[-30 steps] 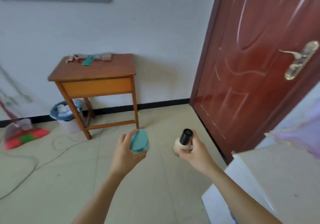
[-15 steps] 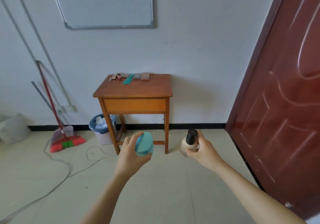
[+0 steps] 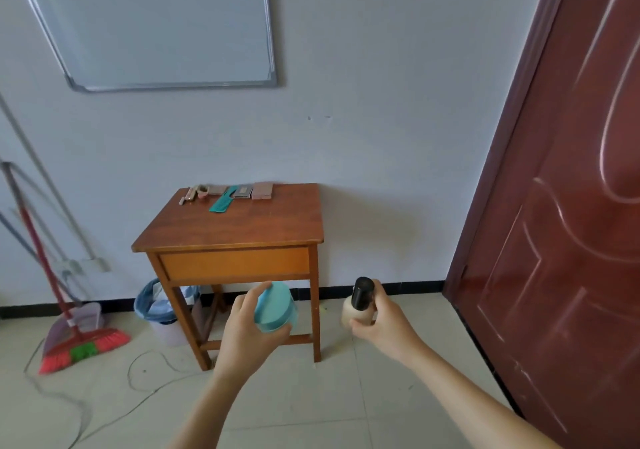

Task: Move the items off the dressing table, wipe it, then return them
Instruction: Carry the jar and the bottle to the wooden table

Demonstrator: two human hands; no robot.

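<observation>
Dressing table (image 3: 242, 230), head view: two items carried toward it.
Wooden table standing against the wall, ahead and near centre. A second ago it sat smaller and off to the left, with the door (image 3: 571, 240) filling the right, so the person has turned to face it and drawn closer. Left hand (image 3: 247, 330): fingers and thumb curled round a teal round jar (image 3: 275, 306), held low in front of the table's drawer panel. Right hand (image 3: 384, 324): fingers wrapped round a cream bottle (image 3: 358, 304) with a black cap, upright, just right of the front table leg. Along the table's back edge: teal comb (image 3: 221, 202) and a row of small pinkish cases (image 3: 261, 190). Judgement: return stage under way, with the jar and bottle likely next to be set down.
</observation>
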